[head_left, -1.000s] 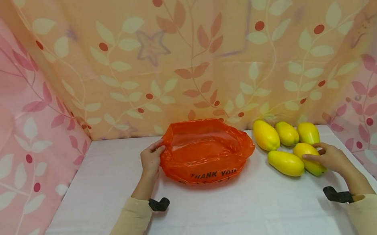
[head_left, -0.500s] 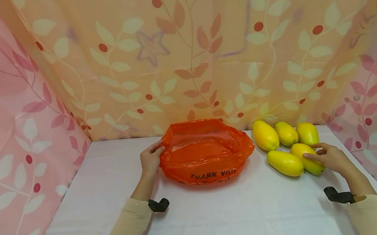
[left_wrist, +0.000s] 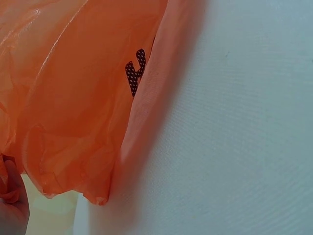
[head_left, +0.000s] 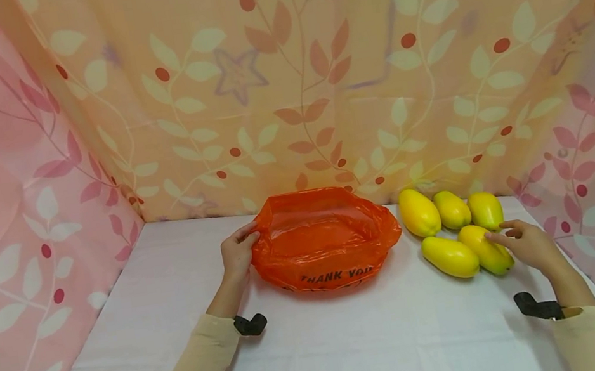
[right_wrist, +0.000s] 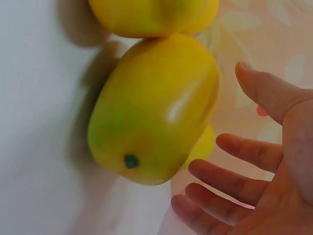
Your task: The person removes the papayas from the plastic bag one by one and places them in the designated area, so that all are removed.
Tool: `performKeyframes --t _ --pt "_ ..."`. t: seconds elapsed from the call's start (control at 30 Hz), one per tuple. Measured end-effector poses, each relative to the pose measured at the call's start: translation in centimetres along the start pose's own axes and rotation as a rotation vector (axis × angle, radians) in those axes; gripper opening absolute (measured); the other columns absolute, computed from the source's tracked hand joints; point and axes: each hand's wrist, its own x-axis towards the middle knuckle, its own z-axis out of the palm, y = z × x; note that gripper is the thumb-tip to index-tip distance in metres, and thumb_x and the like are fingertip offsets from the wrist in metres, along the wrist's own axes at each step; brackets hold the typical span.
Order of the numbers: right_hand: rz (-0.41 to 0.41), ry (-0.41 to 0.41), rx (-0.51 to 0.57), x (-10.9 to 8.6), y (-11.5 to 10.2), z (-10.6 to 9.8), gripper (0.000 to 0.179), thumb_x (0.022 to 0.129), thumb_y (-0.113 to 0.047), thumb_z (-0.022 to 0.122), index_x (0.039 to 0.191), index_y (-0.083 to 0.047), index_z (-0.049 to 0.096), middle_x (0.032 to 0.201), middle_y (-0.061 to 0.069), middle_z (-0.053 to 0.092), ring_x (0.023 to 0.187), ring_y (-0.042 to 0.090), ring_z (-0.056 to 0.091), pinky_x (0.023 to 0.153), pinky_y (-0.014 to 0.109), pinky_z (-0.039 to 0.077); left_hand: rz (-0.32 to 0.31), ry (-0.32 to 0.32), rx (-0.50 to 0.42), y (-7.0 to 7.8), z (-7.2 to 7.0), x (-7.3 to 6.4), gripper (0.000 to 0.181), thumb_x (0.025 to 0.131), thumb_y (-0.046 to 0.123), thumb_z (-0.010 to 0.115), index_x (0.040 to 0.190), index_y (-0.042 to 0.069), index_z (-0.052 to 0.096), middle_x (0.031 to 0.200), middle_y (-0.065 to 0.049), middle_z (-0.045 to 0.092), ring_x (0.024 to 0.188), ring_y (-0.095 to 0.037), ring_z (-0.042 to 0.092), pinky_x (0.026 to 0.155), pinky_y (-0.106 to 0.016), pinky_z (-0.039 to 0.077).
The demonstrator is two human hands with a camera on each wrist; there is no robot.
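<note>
An orange plastic bag (head_left: 323,239) printed "THANK YOU" lies open on the white table (head_left: 322,348). My left hand (head_left: 237,252) grips its left rim, thumb over the edge; the left wrist view shows the bag's film (left_wrist: 73,98) and a bit of that hand (left_wrist: 12,208). Several yellow-green fruits sit to the right of the bag. My right hand (head_left: 526,244) hovers beside the nearest fruit (head_left: 486,249), fingertips close to it. In the right wrist view the hand (right_wrist: 264,147) is spread and apart from that fruit (right_wrist: 156,107).
Another fruit (head_left: 449,256) lies just left of the nearest one, and three more (head_left: 451,209) line up behind, near the leaf-patterned curtain (head_left: 316,80) that walls the table on three sides.
My right hand has lifted off the nearest fruit and drawn slightly right, leaving more of it uncovered. The left hand and the bag have stayed put.
</note>
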Motion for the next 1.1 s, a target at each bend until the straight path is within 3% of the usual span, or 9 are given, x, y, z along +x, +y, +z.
performKeyframes --t 0.23,0.47,0.6,0.8,0.97,1.1 --pt "-0.036 0.059 0.011 -0.6 -1.1 -0.2 0.088 0.096 -0.062 0.041 0.142 0.012 0.031 0.139 0.044 0.032 0.118 0.058 0.037 0.089 0.067 0.043 0.018 0.001 -0.012 -0.1 0.0 -0.1 0.030 0.094 0.008 0.063 0.124 0.007 0.068 0.125 -0.016 0.065 0.106 -0.017 0.059 0.077 -0.008 0.049" --pt "-0.067 0.128 0.032 -1.5 -2.5 -0.3 0.089 0.095 -0.064 0.041 0.143 0.011 0.033 0.140 0.042 0.033 0.122 0.058 0.033 0.093 0.069 0.040 0.078 -0.002 0.031 0.0 0.3 -0.1 0.030 0.093 0.007 0.063 0.123 0.005 0.068 0.122 -0.019 0.066 0.100 -0.014 0.059 0.075 -0.007 0.048" --pt "-0.092 0.154 0.024 -2.1 -3.4 -0.3 0.085 0.096 -0.061 0.042 0.143 0.010 0.034 0.140 0.041 0.036 0.123 0.057 0.034 0.093 0.070 0.039 0.111 -0.007 0.076 0.1 0.2 -0.1 0.030 0.093 0.008 0.063 0.123 0.006 0.068 0.123 -0.018 0.066 0.106 -0.019 0.059 0.075 -0.005 0.047" --pt "-0.124 0.190 -0.001 -3.3 -4.8 0.4 0.078 0.097 -0.056 0.046 0.140 0.009 0.040 0.137 0.039 0.041 0.118 0.056 0.039 0.088 0.066 0.045 0.201 -0.004 0.177 -0.2 0.0 -0.2 0.029 0.093 0.007 0.064 0.121 0.006 0.069 0.120 -0.018 0.068 0.099 -0.021 0.056 0.071 -0.007 0.044" --pt "-0.155 0.235 0.011 -4.0 -5.8 1.7 0.076 0.096 -0.056 0.048 0.138 0.007 0.043 0.136 0.037 0.044 0.116 0.053 0.044 0.089 0.063 0.047 0.267 -0.021 0.288 -0.2 -0.3 -0.3 0.031 0.093 0.010 0.064 0.123 0.009 0.068 0.123 -0.014 0.067 0.097 -0.022 0.055 0.075 -0.015 0.044" --pt "-0.208 0.283 0.035 -4.3 -6.8 2.9 0.071 0.096 -0.053 0.051 0.136 0.007 0.048 0.133 0.035 0.049 0.117 0.051 0.046 0.094 0.063 0.045 0.306 -0.017 0.367 0.0 -0.4 -0.4 0.033 0.094 0.012 0.064 0.126 0.011 0.066 0.127 -0.012 0.066 0.104 -0.027 0.059 0.088 -0.031 0.051"
